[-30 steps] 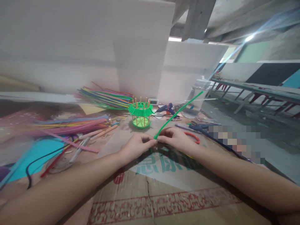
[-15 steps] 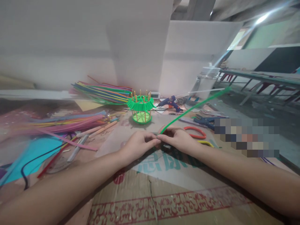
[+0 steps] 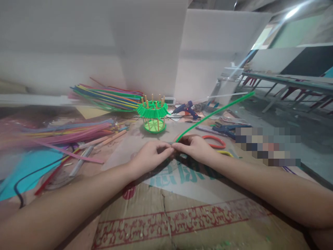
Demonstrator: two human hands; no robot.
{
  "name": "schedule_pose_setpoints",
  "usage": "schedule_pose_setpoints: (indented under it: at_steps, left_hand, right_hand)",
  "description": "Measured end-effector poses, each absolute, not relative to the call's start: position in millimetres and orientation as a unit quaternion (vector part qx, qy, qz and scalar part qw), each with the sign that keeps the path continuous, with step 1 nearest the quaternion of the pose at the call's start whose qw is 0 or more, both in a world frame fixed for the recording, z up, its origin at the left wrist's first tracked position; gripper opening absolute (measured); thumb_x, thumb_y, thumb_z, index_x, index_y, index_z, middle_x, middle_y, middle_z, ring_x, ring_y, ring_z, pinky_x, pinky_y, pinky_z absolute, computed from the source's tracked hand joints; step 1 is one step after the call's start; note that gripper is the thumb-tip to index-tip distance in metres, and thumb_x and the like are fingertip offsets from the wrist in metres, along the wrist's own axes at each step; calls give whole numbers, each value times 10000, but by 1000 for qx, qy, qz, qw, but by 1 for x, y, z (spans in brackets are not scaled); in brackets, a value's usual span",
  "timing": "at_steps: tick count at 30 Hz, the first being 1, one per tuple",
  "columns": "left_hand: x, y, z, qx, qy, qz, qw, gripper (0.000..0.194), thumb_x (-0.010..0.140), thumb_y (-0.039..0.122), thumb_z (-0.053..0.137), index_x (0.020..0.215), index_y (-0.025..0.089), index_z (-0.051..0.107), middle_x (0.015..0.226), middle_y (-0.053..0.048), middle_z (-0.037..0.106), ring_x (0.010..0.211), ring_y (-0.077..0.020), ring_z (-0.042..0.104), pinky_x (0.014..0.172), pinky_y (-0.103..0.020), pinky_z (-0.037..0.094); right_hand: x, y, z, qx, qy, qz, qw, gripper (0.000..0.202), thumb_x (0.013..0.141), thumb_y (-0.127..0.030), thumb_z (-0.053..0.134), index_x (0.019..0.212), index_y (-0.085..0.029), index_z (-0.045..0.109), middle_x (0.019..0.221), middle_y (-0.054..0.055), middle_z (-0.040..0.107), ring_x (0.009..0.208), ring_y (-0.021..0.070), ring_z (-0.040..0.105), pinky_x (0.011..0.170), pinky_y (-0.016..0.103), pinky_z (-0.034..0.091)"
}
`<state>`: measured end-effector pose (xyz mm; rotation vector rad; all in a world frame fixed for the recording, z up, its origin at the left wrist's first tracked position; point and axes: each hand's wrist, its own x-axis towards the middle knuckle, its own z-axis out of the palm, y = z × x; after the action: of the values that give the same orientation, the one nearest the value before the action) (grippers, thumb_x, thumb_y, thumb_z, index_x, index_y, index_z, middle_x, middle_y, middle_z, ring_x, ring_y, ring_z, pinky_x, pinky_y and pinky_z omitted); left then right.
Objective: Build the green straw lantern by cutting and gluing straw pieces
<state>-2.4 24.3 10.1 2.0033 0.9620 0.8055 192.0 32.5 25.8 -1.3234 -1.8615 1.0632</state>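
Note:
A long green pipe cleaner [image 3: 214,114] slants up to the right from the fingertips of my right hand [image 3: 194,146], which pinches its lower end. The fingers of my left hand [image 3: 153,154] are closed and meet the right fingertips at that same end, which they hide. Just beyond my hands stands a small round frame [image 3: 154,113] of upright wooden sticks, with a green fringed band around its upper part and a light green disc as its base. Orange scissor handles [image 3: 214,141] lie beside my right hand.
Bundles of coloured pipe cleaners [image 3: 106,97] lie at the back left, with pink strips [image 3: 70,135] nearer. A blue glue gun [image 3: 187,109] rests behind the frame. Cardboard with a red pattern [image 3: 182,222] covers the front; a blue sheet [image 3: 31,173] is at left.
The whole view has shifted slightly, so the table's things appear a little higher and further left. Both hands keep together at the pipe cleaner's end, with almost no change of pose.

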Motion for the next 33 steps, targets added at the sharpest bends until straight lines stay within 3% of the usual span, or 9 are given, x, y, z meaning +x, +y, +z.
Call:
schedule_pose_setpoints:
  at_steps: [13,19,26,33]
  left_hand:
    - [-4,27,12,753,391,321,420,318,900,398,553,750,172,720,783,-38,754,757,-168,672,723,-253,502]
    - [-5,27,10,767,376,298,425,346,934,411,521,817,156,724,826,-48,759,779,-175,675,720,-260,497]
    - [-5,28,7,781,352,313,410,226,905,342,578,917,168,723,880,-24,744,827,-171,663,777,-270,504]
    - [-8,27,6,811,370,313,329,211,884,364,649,816,194,753,816,-14,733,785,-162,643,768,-265,478]
  right_hand:
    - [193,33,24,-449,-683,458,349,221,789,-388,686,783,-168,704,737,23,712,668,141,635,651,269,500]
    - [192,32,27,-451,-687,460,336,301,766,-454,724,721,-164,658,697,15,688,649,138,630,630,262,489]
    - [192,34,29,-474,-661,464,351,340,725,-474,776,707,-166,633,654,8,664,601,121,596,602,254,482]
    - [190,31,28,-464,-665,476,339,255,789,-411,706,734,-173,632,674,11,683,608,128,621,589,253,487]
